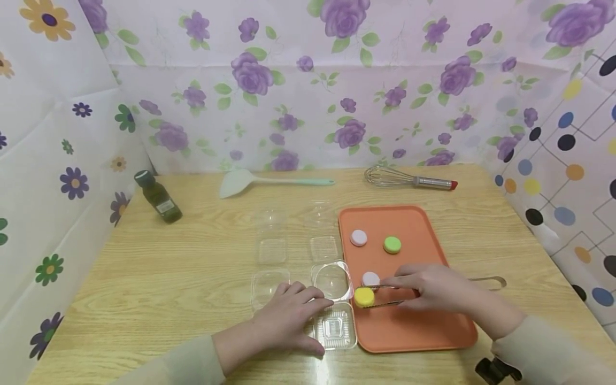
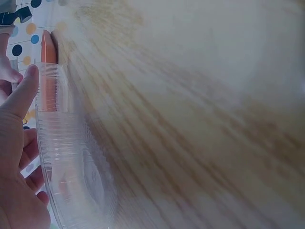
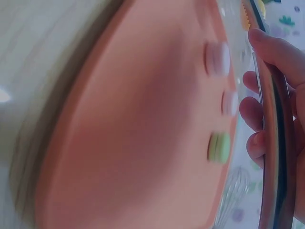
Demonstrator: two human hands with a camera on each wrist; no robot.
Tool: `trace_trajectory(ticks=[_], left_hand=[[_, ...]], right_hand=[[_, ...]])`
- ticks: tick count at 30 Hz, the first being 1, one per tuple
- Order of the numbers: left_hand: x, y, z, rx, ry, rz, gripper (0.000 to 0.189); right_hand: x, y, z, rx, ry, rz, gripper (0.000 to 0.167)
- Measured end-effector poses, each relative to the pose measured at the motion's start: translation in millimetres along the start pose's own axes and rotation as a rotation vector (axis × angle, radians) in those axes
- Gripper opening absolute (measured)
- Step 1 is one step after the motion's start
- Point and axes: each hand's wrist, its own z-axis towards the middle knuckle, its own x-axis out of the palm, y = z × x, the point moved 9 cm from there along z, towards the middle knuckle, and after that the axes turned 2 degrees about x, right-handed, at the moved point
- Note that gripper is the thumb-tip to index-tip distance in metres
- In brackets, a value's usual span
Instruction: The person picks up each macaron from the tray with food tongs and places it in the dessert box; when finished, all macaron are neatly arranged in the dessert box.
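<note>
My right hand (image 1: 430, 289) holds metal tongs (image 3: 279, 143), whose tips pinch a yellow macaron (image 1: 364, 297) over the left edge of an orange tray (image 1: 409, 331). On the tray sit a green macaron (image 1: 392, 245), a pale pink macaron (image 1: 358, 238) and a whitish macaron (image 1: 370, 279), the last close behind the tongs. My left hand (image 1: 289, 318) rests with loosely spread fingers at a clear plastic box (image 1: 335, 327), whose round-topped lid (image 1: 332, 280) lies folded back. In the left wrist view the thumb (image 2: 26, 90) lies along the ribbed box wall (image 2: 62, 133).
More clear boxes (image 1: 272, 251) stand open behind and left of my left hand. A pale spatula (image 1: 238, 182) and a whisk (image 1: 385, 176) lie along the back. A dark bottle (image 1: 161, 200) lies at the left. Patterned sheets (image 1: 298, 117) enclose the wooden table (image 1: 159, 289).
</note>
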Motion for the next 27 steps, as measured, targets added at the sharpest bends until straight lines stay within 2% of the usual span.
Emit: trace_trajectory(ticks=[10,16,27], left_hand=[[-1.1,1.6,1.8,-0.015,0.006,-0.038,0.081],[3.0,2.8,1.5,-0.03,0.037,-0.053,0.082],[2.7,2.6,2.3,-0.026,0.044,-0.047,0.083]], right_hand=[[14.6,28.3,19.4,-0.083,0.038,-0.053,0.045],[20.2,44.8,27.1,-0.146,0.05,-0.104,0.042],[27.8,59.9,37.3,-0.131,0.15,-0.208,0.038]])
